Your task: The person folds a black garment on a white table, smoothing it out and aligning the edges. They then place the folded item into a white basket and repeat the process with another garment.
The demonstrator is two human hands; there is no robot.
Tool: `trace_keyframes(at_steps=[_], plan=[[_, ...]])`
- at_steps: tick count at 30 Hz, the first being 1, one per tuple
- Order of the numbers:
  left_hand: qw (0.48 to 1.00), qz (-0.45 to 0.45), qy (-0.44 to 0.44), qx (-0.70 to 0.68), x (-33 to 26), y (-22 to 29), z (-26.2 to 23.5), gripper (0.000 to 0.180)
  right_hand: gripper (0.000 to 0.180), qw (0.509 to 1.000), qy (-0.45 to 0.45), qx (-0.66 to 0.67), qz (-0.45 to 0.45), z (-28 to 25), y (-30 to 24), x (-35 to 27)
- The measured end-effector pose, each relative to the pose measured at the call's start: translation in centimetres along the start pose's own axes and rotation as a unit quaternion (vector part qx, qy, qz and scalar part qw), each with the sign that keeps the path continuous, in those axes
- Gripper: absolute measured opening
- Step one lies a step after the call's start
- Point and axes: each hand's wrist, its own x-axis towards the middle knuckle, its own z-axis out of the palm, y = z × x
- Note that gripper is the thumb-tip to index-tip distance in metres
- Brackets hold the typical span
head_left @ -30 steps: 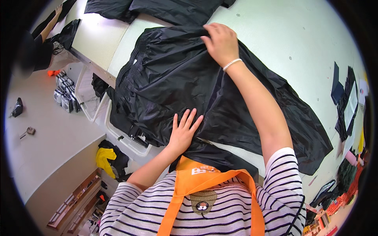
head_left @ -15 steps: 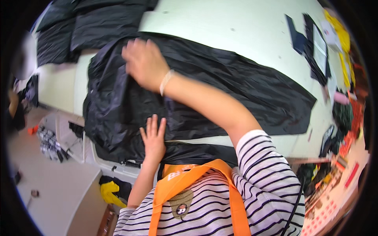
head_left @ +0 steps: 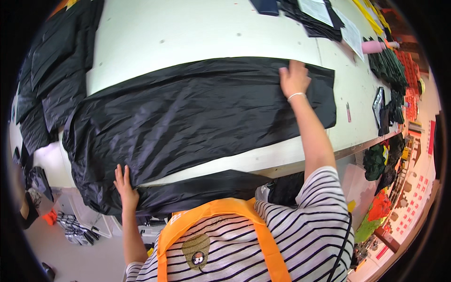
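Observation:
Across the table lies a shiny black garment (head_left: 197, 113), shaped like a pair of trousers. One leg is spread long to the right, and a second leg (head_left: 202, 190) lies along the near edge beside my body. On the cloth's near left part, near where the two legs meet, my left hand (head_left: 126, 190) rests with its fingers stretched out. My right hand (head_left: 295, 81) touches the far edge of the long leg close to its right end, flat, with the thumb apart. Wrinkles run over the leg's surface, mostly at the left.
Black folded garments (head_left: 56, 70) are piled at the far left of the white table (head_left: 188, 37). Dark cloth pieces with paper sheets (head_left: 317, 11) lie at the back right, near a pink spool (head_left: 373, 46). A small red-handled tool (head_left: 348, 113) lies right of the garment.
My right hand has swept from the garment's left part to its right end. The view has shifted, and the long leg now lies flatter. My left hand stays on the near left part.

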Motion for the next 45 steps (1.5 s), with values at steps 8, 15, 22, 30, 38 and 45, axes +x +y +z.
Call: trace_keyframes(at_steps=[8, 15, 22, 30, 38, 45], plan=[[0.999, 0.04, -0.019, -0.014, 1.6, 0.8, -2.0, 0.091, 0.047, 0.977, -0.06, -0.015, 0.202, 4.4, 21.8, 4.1], [0.955, -0.109, 0.236, -0.146, -1.3, -7.3, -3.7, 0.049, 0.027, 0.955, 0.102, 0.215, 0.177, -4.9, 25.9, -17.2], [0.536, -0.467, 0.053, -0.701, -8.3, -10.5, 3.4, 0.081, 0.083, 0.883, -0.186, 0.38, 0.205, -1.6, 15.0, -45.3], [0.401, -0.404, 0.252, -0.783, -8.1, -17.2, 8.9, 0.052, 0.02, 0.918, -0.219, 0.321, 0.073, -2.5, 10.3, -39.5], [0.471, -0.155, 0.323, -0.806, -5.8, -15.6, -8.9, 0.04, 0.038, 0.987, 0.107, -0.023, -0.117, -15.5, 10.3, -22.0], [0.492, -0.263, 0.302, -0.773, -4.0, -16.4, -9.4, 0.043, 0.059, 0.971, -0.129, 0.099, 0.174, -0.2, 22.7, -23.2]])
